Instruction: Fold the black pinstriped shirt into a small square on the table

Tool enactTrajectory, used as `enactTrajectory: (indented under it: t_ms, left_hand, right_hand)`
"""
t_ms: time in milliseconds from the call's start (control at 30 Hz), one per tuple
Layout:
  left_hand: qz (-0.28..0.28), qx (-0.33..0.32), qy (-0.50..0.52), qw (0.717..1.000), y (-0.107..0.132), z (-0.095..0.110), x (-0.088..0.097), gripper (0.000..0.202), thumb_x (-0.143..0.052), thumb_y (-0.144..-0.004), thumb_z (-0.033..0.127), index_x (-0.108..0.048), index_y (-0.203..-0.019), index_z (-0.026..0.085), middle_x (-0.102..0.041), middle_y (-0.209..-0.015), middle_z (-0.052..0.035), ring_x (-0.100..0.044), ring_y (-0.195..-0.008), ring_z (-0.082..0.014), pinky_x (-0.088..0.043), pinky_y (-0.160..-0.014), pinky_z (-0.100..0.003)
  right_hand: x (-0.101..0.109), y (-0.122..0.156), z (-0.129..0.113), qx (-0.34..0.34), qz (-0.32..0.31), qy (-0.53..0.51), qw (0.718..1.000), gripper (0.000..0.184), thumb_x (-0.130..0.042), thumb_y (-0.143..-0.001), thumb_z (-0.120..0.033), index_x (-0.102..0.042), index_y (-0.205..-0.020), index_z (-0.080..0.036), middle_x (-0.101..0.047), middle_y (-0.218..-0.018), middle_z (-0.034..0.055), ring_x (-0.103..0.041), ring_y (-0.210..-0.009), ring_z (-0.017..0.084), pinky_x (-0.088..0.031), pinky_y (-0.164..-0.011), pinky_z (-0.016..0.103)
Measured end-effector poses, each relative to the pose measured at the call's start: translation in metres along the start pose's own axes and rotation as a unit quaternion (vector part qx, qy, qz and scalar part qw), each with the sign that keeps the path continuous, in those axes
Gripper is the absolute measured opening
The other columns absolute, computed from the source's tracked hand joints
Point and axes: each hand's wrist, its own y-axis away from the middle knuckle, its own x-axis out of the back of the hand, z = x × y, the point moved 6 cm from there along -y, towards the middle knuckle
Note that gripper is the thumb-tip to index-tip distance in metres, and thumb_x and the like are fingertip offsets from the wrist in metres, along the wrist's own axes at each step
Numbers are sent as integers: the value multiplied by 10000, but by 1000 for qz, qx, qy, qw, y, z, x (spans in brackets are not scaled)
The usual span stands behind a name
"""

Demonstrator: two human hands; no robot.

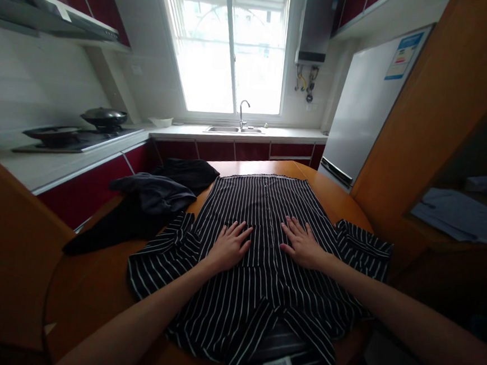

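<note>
A black shirt with white stripes (262, 206) lies spread on a round wooden table (87, 288), its collar and white label toward me and its hem toward the window. Both sleeves rest out to the sides, partly bunched. My left hand (230, 246) lies flat on the shirt's front, left of the button line, fingers apart. On the other side of the buttons my right hand (301, 243) presses flat too, its fingers spread. Neither hand grips any cloth.
Dark crumpled clothes (154, 192) lie on the table's left side. Beyond stand a counter with a sink (231, 130), a stove with a covered wok (104, 117), and a fridge (363, 102). Papers (464, 214) lie on a shelf at the right.
</note>
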Motion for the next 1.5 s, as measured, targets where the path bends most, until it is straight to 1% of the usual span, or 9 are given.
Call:
enactTrajectory:
  t_ms: [100, 300, 400, 567, 633, 933, 1033, 1233, 1500]
  left_hand:
    - [1, -1, 6, 1000, 1, -1, -1, 525, -344, -1030, 482, -394, -1523, 309, -302, -1623, -33, -199, -1511, -295, -179, -1205, -557]
    - [5, -4, 19, 1000, 3, -1, 0, 521, -328, -1035, 485, -394, -1522, 312, -291, -1627, -32, -194, -1513, -290, -169, -1208, -573]
    - [8, -6, 25, 1000, 5, 0, 3, 517, -341, -1035, 478, -390, -1523, 318, -285, -1629, -29, -199, -1512, -285, -168, -1214, -567]
    - [-4, 5, 31, 999, 7, 1, 6, 508, -357, -1035, 467, -377, -1527, 341, -283, -1629, -12, -198, -1512, -291, -185, -1212, -580]
    - [-9, 6, 32, 999, 8, 1, 5, 513, -358, -1036, 468, -357, -1535, 346, -283, -1629, -11, -205, -1510, -293, -197, -1207, -592]
    - [-11, 6, 60, 998, 12, 1, 7, 530, -380, -1037, 453, -283, -1554, 390, -237, -1644, 8, -184, -1515, -299, -200, -1203, -625]
    - [-22, 11, 67, 997, 14, 2, 7, 541, -377, -1036, 455, -252, -1560, 409, -208, -1650, 24, -162, -1520, -294, -195, -1209, -624]
    - [-20, 17, 79, 997, 14, 4, 9, 545, -392, -1031, 442, -263, -1559, 402, -194, -1653, 29, -153, -1522, -294, -172, -1220, -615]
    - [-30, 22, 90, 995, 14, 7, 14, 536, -393, -1026, 462, -313, -1547, 365, -221, -1647, 2, -149, -1523, -293, -168, -1222, -608]
  right_hand:
    - [-7, -33, 36, 2, -7, 7, 1000, 752, -210, -983, -632, -191, -1597, -197, -42, -1666, 78, 8, -1532, 252, -2, -1211, 542]
    - [13, -88, 152, -176, 9, 24, 984, 722, -185, -1013, -552, -269, -1564, -94, -164, -1645, 176, -122, -1524, 290, -104, -1201, 557]
    - [21, -116, 153, -172, 27, 27, 984, 732, -168, -1016, -545, -254, -1563, -66, -141, -1648, 181, -97, -1527, 288, -89, -1203, 557]
    - [6, -164, 95, -4, 15, 4, 1000, 717, -207, -1004, -583, -237, -1583, -160, -123, -1664, 95, -66, -1534, 240, -46, -1217, 512]
    - [0, -181, 97, 8, 0, -2, 1000, 716, -213, -1001, -591, -234, -1585, -177, -128, -1663, 89, -76, -1533, 242, -43, -1216, 512]
    - [27, -252, 237, -226, 56, 1, 973, 720, -164, -1020, -518, -277, -1551, -46, -166, -1635, 220, -130, -1516, 326, -73, -1177, 622]
    - [25, -269, 207, -202, 90, 7, 975, 729, -133, -1015, -531, -281, -1554, -63, -147, -1648, 182, -93, -1523, 311, -45, -1179, 630]
    - [-10, -290, 80, -9, 19, -17, 1000, 717, -197, -994, -607, -277, -1575, -195, -115, -1668, 78, -67, -1531, 278, -43, -1196, 587]
    - [5, -313, 58, -103, 52, -37, 993, 670, -165, -1025, -519, -302, -1553, -129, -161, -1653, 150, -107, -1525, 289, -100, -1185, 603]
